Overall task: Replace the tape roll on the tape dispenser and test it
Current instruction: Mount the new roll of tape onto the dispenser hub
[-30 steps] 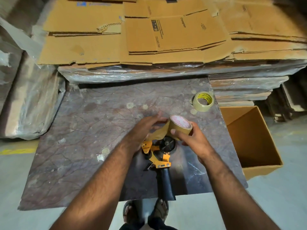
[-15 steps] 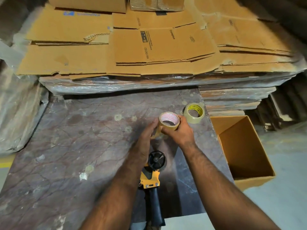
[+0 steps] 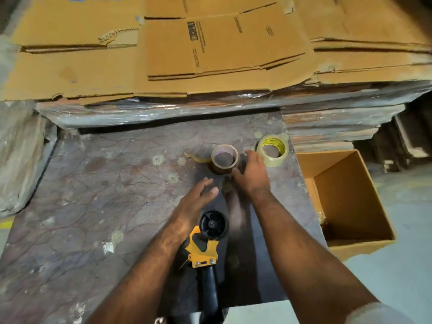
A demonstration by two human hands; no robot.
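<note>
A brown tape roll (image 3: 225, 163) with a pink core stands on the stone slab (image 3: 98, 195), a loose strip trailing to its left. A clear tape roll with a yellow core (image 3: 272, 149) lies just right of it. The yellow and black tape dispenser (image 3: 205, 244) lies near me, its black hub bare and its handle pointing toward me. My right hand (image 3: 253, 170) hovers with fingers spread between the two rolls, holding nothing. My left hand (image 3: 195, 197) is relaxed and empty above the dispenser's hub.
Flattened cardboard boxes (image 3: 210, 50) lie stacked on plastic-wrapped bundles behind the slab. An open cardboard box (image 3: 350, 195) stands on the floor at the right. A plastic-wrapped bundle (image 3: 21, 155) sits at the left.
The brown roll, held in both hands above the dispenser a second ago, now stands on the slab farther away. Both hands have let go of it.
</note>
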